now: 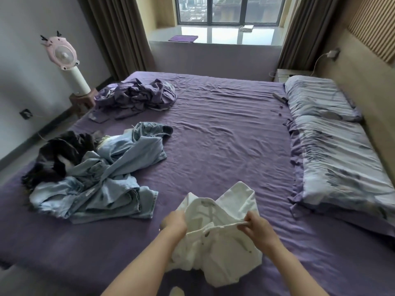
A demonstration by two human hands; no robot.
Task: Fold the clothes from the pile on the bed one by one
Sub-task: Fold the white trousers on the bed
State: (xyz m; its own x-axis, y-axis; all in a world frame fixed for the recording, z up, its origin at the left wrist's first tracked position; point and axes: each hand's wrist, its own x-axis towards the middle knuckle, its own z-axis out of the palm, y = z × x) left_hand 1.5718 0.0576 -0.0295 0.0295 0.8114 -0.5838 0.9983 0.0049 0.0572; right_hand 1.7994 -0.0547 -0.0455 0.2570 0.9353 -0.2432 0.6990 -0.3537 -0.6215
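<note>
window (pixel 229 9) (daylit), brown curtains (pixel 115 33), pink fan (pixel 64 52)

White garment (pixel 222 242), pale blue denim pile (pixel 111 178), plain purple bed sheet (pixel 224 129), grey-blue leaf-patterned pillows (pixel 333 146)

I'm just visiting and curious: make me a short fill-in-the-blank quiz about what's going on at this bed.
1. Both hands, left hand and right hand, hold a crumpled garment coloured ____.
2. The wrinkled bed sheet is coloured ____.
3. The heap of light blue denim clothes lies to the person's ____.
4. The two patterned pillows lie to the person's ____.

Missing words: white; purple; left; right
</note>
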